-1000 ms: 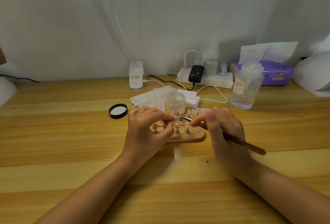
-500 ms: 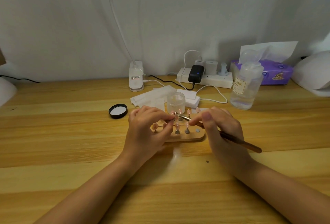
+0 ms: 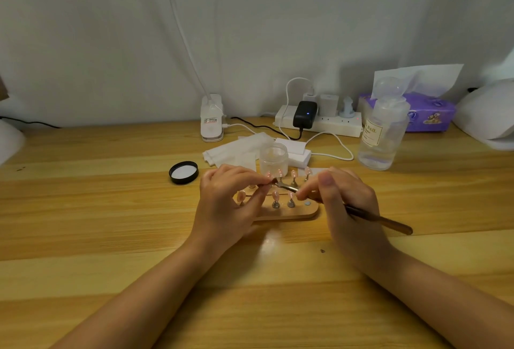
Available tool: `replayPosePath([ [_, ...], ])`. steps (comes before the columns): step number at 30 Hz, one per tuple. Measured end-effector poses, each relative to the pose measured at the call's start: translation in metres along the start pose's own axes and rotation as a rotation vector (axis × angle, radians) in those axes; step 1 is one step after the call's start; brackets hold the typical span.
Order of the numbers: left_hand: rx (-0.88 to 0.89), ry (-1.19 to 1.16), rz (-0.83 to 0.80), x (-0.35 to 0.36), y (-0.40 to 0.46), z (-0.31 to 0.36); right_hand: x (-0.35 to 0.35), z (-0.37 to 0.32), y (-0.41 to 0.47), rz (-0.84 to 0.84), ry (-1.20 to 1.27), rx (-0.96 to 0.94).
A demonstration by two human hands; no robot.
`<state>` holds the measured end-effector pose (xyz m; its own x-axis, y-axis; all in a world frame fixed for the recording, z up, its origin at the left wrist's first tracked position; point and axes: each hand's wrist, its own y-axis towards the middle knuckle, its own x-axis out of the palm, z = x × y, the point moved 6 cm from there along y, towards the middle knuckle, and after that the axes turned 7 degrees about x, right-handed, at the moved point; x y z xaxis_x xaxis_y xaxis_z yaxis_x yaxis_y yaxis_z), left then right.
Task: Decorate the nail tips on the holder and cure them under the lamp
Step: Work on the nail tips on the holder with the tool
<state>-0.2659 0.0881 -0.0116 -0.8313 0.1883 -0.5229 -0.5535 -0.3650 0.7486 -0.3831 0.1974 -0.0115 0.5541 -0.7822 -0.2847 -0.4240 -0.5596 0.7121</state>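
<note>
Left hand pinching a nail tip over the wooden holder. Right hand gripping a brush, long axis slanting, bristle end toward the left fingers. Behind the right fingers, clear bottle labelled "NAIL". Beyond the fingertips, open jar partly hiding white pads; left of it, black lid.

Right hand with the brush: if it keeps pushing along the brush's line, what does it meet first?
Probably the left hand: the brush in the right hand points left, its tip already at the left fingertips above the holder. Depth unclear.
</note>
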Motion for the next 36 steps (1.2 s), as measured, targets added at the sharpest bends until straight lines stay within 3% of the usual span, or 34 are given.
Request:
replayPosePath([
  [6, 0.012, -0.003, 0.004, 0.0001, 0.0003, 0.0008, -0.0055, -0.0008, 0.0005, 0.046, 0.06, -0.016],
  [13, 0.007, -0.02, 0.017, 0.0, -0.0002, -0.0013, 0.0003, -0.0007, -0.0002, -0.006, -0.032, -0.033],
  [31, 0.017, -0.079, 0.056, 0.0, -0.0009, -0.006, -0.0039, -0.0029, -0.0006, 0.02, 0.136, 0.027],
  [36, 0.013, -0.079, 0.062, -0.0002, -0.0011, -0.0049, 0.0, -0.0021, 0.0006, -0.001, 0.072, 0.049],
])
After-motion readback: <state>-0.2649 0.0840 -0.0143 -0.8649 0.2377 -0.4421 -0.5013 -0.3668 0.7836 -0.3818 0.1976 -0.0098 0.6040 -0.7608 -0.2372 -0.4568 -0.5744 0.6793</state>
